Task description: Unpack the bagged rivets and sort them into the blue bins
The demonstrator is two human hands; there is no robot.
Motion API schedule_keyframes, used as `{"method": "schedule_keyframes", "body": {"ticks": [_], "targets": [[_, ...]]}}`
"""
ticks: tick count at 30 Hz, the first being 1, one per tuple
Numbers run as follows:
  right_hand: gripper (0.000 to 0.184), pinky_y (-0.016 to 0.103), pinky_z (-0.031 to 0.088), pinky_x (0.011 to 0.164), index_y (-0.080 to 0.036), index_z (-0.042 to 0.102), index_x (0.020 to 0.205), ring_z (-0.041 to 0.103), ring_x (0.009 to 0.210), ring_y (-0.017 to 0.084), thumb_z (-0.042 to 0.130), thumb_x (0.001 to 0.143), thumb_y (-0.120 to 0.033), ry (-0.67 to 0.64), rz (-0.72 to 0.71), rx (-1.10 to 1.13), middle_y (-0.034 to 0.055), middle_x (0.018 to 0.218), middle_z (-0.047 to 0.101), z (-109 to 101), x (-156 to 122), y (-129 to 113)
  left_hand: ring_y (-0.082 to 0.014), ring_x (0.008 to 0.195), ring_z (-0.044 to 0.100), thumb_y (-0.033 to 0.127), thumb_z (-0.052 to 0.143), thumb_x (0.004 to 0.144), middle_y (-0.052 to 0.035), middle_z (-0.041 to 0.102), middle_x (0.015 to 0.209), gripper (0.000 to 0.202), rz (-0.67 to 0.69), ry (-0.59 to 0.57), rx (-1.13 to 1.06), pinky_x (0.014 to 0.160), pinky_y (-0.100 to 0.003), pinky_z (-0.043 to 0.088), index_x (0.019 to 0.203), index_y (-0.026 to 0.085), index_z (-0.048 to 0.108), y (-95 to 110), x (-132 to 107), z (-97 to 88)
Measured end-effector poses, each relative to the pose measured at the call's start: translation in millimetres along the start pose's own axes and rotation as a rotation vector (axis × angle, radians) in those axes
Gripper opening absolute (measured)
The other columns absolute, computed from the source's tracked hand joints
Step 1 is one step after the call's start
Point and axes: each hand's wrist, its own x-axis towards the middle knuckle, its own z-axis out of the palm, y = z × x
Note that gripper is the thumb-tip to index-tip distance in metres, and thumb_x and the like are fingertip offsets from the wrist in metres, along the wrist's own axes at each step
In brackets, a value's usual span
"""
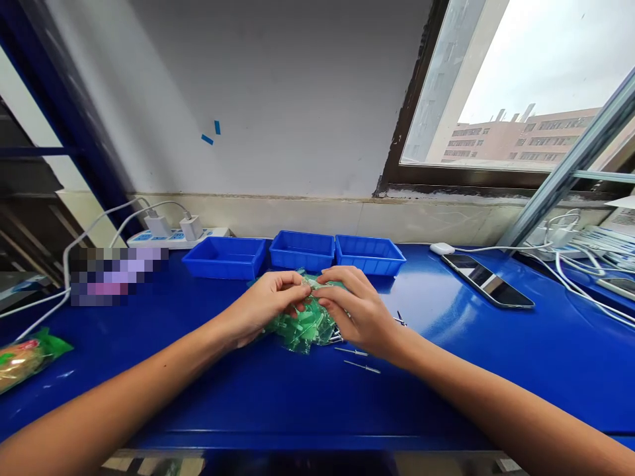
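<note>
A clear plastic bag of green plastic pieces (302,325) lies on the blue table (307,403) in front of me. My left hand (265,304) pinches the bag's top edge from the left. My right hand (354,307) pinches the same edge from the right, fingers closed on the plastic. The two hands' fingertips almost meet above the bag. Several thin metal pins (362,363) lie loose on the table just right of the bag, near my right wrist.
Three blue trays (225,258) (301,251) (370,256) stand in a row behind the bag. A power strip (173,235) with chargers sits at the back left, a phone (489,281) and cables at the right, a snack packet (27,357) at the left edge.
</note>
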Motion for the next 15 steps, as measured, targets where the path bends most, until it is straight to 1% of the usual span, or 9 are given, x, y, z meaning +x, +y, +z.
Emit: {"method": "schedule_keyframes", "body": {"ticks": [2, 3, 5, 6, 9, 10, 12, 13, 15], "targets": [[0.015, 0.039, 0.045, 0.077, -0.015, 0.064, 0.085, 0.054, 0.093, 0.022, 0.049, 0.085, -0.016, -0.02, 0.016, -0.061, 0.0134, 0.097, 0.06, -3, 1, -3, -0.0099, 0.054, 0.049, 0.033, 0.055, 0.076, 0.0014, 0.054, 0.06, 0.018, 0.145, 0.109, 0.201, 0.051, -0.021, 0.04, 0.073, 0.015, 0.057, -1, 3, -7.5], [0.014, 0.039, 0.044, 0.078, -0.015, 0.064, 0.084, 0.053, 0.094, 0.022, 0.051, 0.085, -0.017, -0.028, 0.023, -0.073, 0.013, 0.097, 0.06, -5, 2, -5, -0.0109, 0.056, 0.05, 0.031, 0.054, 0.077, 0.0008, 0.056, 0.062, 0.016, 0.241, 0.204, 0.34, 0.052, -0.022, 0.041, 0.076, 0.016, 0.058, -1, 5, -14.4], [0.01, 0.039, 0.043, 0.08, -0.015, 0.064, 0.084, 0.053, 0.095, 0.022, 0.054, 0.083, -0.018, -0.043, 0.013, -0.062, 0.0102, 0.091, 0.061, -9, 3, -11, -0.013, 0.066, 0.054, 0.025, 0.052, 0.078, -0.0014, 0.062, 0.074, 0.013, 0.481, 0.491, 0.675, 0.061, -0.025, 0.044, 0.083, 0.017, 0.061, 2, 8, -34.3], [0.009, 0.038, 0.043, 0.081, -0.016, 0.063, 0.084, 0.053, 0.094, 0.022, 0.055, 0.083, -0.018, -0.05, -0.007, -0.047, 0.0086, 0.087, 0.061, -11, 3, -15, -0.0133, 0.068, 0.055, 0.023, 0.051, 0.078, -0.002, 0.063, 0.079, 0.014, 0.568, 0.628, 0.82, 0.065, -0.026, 0.044, 0.085, 0.018, 0.062, 4, 9, -46.8], [0.007, 0.036, 0.043, 0.079, -0.015, 0.062, 0.084, 0.053, 0.091, 0.021, 0.056, 0.082, -0.019, -0.077, -0.1, -0.014, 0.0059, 0.079, 0.063, -16, 4, -24, -0.0115, 0.064, 0.053, 0.025, 0.047, 0.082, -0.0018, 0.062, 0.084, 0.019, 0.679, 0.974, 1.053, 0.064, -0.027, 0.044, 0.089, 0.017, 0.064, 10, 10, -86.7], [0.007, 0.036, 0.042, 0.077, -0.015, 0.062, 0.083, 0.053, 0.09, 0.021, 0.055, 0.082, -0.019, -0.085, -0.125, -0.012, 0.0059, 0.078, 0.063, -18, 5, -25, -0.0109, 0.062, 0.052, 0.026, 0.046, 0.083, -0.0012, 0.061, 0.083, 0.021, 0.684, 1.041, 1.099, 0.062, -0.027, 0.044, 0.09, 0.017, 0.064, 11, 10, -98.4], [0.01, 0.035, 0.041, 0.075, -0.015, 0.062, 0.082, 0.053, 0.088, 0.02, 0.054, 0.083, -0.019, -0.112, -0.141, -0.023, 0.0059, 0.076, 0.063, -21, 7, -26, -0.0123, 0.066, 0.055, 0.028, 0.043, 0.085, -0.0025, 0.06, 0.083, 0.026, 0.625, 1.178, 1.181, 0.063, -0.029, 0.044, 0.093, 0.016, 0.064, 12, 9, -116.8], [0.012, 0.034, 0.04, 0.073, -0.015, 0.062, 0.081, 0.053, 0.084, 0.02, 0.052, 0.084, -0.02, -0.148, -0.13, -0.035, 0.0056, 0.074, 0.062, -24, 8, -26, -0.0147, 0.071, 0.057, 0.03, 0.044, 0.085, -0.0035, 0.061, 0.085, 0.027, 0.56, 1.173, 1.235, 0.064, -0.03, 0.044, 0.095, 0.017, 0.064, 13, 8, -123.2], [0.016, 0.033, 0.039, 0.067, -0.015, 0.062, 0.079, 0.052, 0.075, 0.018, 0.051, 0.086, -0.024, -0.303, -0.095, -0.058, 0.0041, 0.069, 0.06, -32, 11, -27, -0.0221, 0.083, 0.058, 0.038, 0.049, 0.082, -0.0058, 0.061, 0.09, 0.028, 0.376, 1.032, 1.366, 0.066, -0.034, 0.044, 0.095, 0.02, 0.065, 14, 5, -131.0]]}}
